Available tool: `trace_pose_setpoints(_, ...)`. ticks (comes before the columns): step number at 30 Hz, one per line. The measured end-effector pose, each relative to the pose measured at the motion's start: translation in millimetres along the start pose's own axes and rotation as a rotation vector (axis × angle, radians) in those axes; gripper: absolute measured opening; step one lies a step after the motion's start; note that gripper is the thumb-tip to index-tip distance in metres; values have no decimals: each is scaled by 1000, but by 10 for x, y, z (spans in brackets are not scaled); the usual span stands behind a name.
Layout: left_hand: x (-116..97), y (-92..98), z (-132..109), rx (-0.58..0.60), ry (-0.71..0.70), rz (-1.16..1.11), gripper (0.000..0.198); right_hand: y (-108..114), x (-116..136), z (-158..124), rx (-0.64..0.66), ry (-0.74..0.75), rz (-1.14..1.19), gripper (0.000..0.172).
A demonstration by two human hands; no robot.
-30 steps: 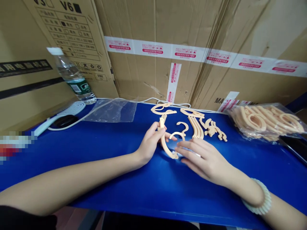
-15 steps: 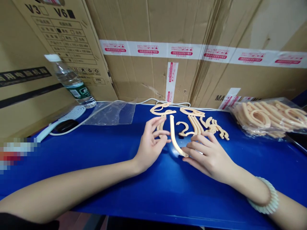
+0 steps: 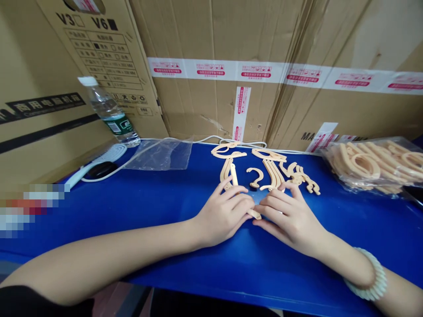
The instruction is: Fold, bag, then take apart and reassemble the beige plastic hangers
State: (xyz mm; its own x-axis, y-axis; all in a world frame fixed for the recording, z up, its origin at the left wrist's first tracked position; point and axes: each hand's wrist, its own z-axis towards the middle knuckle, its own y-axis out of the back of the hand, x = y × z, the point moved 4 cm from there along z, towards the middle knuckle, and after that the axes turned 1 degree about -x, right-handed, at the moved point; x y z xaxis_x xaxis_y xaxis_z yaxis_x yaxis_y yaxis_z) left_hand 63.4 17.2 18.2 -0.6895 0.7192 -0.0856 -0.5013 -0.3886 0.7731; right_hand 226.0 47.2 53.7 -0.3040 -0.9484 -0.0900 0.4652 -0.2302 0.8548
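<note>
Water bottle (image 3: 110,114), clear bag (image 3: 161,154) — cardboard boxes (image 3: 211,35) behind

A pale beaded bracelet (image 3: 368,275) rings the right wrist — dark left sleeve (image 3: 20,304).
</note>
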Motion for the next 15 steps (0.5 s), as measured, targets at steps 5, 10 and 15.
trace_pose_setpoints(5, -15, -31, -5, 53, -60, 82, 19, -24, 14, -25, -16, 9, -3, 20)
trace_pose_setpoints(10, -9, -6, 8, 56, -85, 115, 20, -80, -18, -45, 13, -58, 152, 22)
trace_pose_setpoints(15, 8, 22, 19, 69, -96, 96, 20, -110, -44, -33, -6, -110, 291, 17)
